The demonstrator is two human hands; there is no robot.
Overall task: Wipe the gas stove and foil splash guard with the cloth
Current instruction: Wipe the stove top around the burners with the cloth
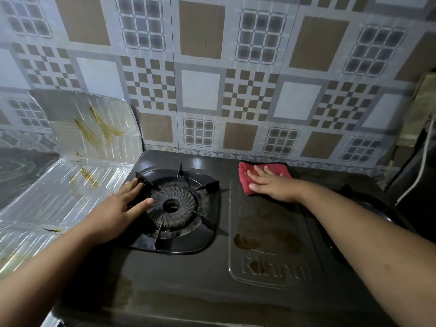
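A black gas stove (184,270) fills the middle of the head view, with a brownish stain on its centre panel. My right hand (271,182) lies flat, fingers straight, pressing a folded red cloth (245,179) onto the stove's far centre part. My left hand (122,206) rests open on the left burner's pan support (174,206), fingertips touching the burner ring. The foil splash guard (94,142) stands folded at the stove's left side, streaked with yellow-brown grease.
A patterned tiled wall (212,79) rises right behind the stove. The stove's right burner (368,208) is partly hidden by my right forearm. A white cable (422,171) hangs at the far right. A dark marbled counter (21,173) lies beyond the foil.
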